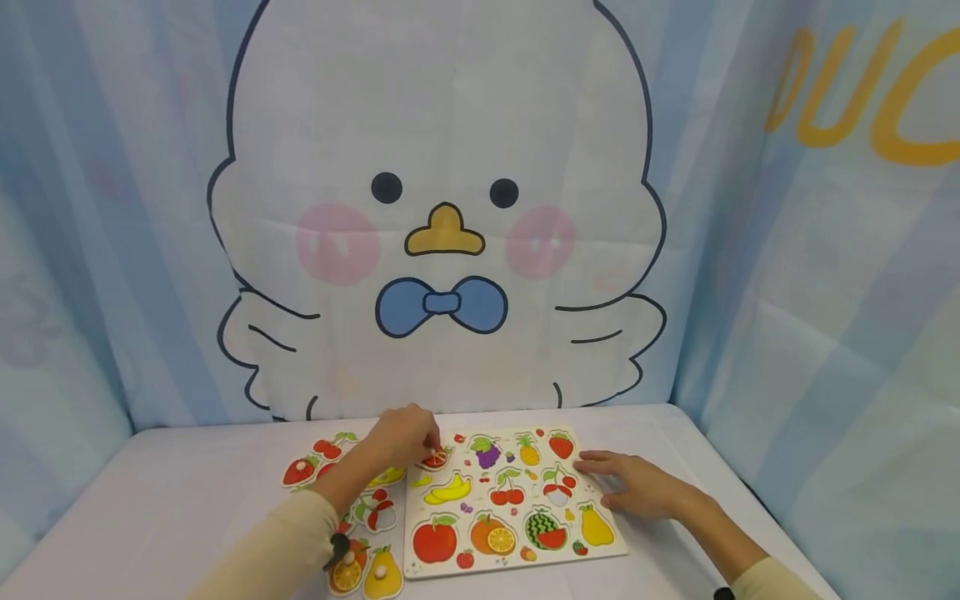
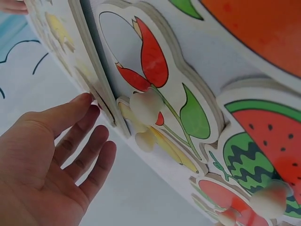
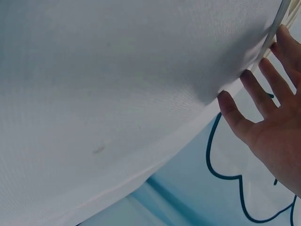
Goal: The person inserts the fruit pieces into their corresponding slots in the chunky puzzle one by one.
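A white fruit puzzle board [image 1: 442, 571] lies on the table. My left hand [image 1: 405, 435] is over its upper-left corner, thumb and forefinger pinching a red fruit piece [image 1: 435, 459] with a cut, segmented face. In the left wrist view, the left hand [image 2: 61, 155] has its thumb and forefinger together at the board's edge [image 2: 101, 66]; the other fingers are loosely bent. The piece's knob is hidden. My right hand [image 1: 637, 485] rests its fingertips against the board's right edge. The right wrist view shows that hand [image 3: 273, 108] with spread, relaxed fingers.
Left of the board lie several knobbed pieces: a strawberry [image 1: 299, 472], cherries [image 1: 327, 450], a red-and-white fruit [image 1: 377, 511], an orange [image 1: 348, 573] and a pear [image 1: 383, 575]. A watermelon piece [image 2: 249, 155] shows in the left wrist view. A printed curtain [image 1: 450, 367] stands behind the table.
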Motion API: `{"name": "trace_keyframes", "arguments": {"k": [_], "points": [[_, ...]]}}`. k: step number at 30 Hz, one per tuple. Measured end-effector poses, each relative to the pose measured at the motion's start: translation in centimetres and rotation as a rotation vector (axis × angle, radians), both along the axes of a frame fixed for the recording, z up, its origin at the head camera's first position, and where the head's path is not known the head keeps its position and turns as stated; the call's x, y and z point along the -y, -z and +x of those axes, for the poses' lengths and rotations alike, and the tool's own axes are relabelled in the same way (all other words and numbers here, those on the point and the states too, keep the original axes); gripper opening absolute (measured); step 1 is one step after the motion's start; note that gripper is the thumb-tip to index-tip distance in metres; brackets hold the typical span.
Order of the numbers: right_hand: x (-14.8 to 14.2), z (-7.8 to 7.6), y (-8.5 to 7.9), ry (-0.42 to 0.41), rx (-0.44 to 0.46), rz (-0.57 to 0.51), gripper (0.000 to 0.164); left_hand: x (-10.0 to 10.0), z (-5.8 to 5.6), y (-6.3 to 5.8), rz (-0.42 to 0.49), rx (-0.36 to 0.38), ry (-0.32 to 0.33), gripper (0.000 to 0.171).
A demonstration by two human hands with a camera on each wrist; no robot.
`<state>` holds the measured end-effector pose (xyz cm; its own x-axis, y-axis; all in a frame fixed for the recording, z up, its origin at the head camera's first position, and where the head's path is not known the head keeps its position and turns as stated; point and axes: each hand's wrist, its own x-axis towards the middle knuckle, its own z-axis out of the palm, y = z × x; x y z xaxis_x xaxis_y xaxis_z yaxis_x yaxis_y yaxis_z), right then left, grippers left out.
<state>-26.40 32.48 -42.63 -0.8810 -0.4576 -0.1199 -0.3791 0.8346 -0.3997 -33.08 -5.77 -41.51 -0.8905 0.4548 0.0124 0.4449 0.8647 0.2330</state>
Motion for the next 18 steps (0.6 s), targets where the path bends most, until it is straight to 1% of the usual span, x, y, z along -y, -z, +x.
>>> {"name": "trace_keyframes", "arguments": {"k": [6, 8, 13, 18], "points": [[0.18, 0.1, -0.22, 0.007, 0.016, -0.009, 0.055, -0.02, -0.17, 0.45, -0.012, 0.009, 0.007, 0.008], [0.25, 0.14, -0.26, 0.021, 0.023, -0.005, 0.055, -0.05, -0.24, 0.6, -0.012, 0.014, 0.009, 0.008], [0.41, 0.1, -0.27, 0.049, 0.039, -0.004, 0.055, -0.07, -0.35, 0.77, 0.004, 0.041, 0.002, 0.009], [0.33, 0.04, -0.16, 0.046, 0.036, -0.004, 0.055, 0.11, -0.3, 0.62, 0.016, 0.082, 0.011, 0.012]]}}
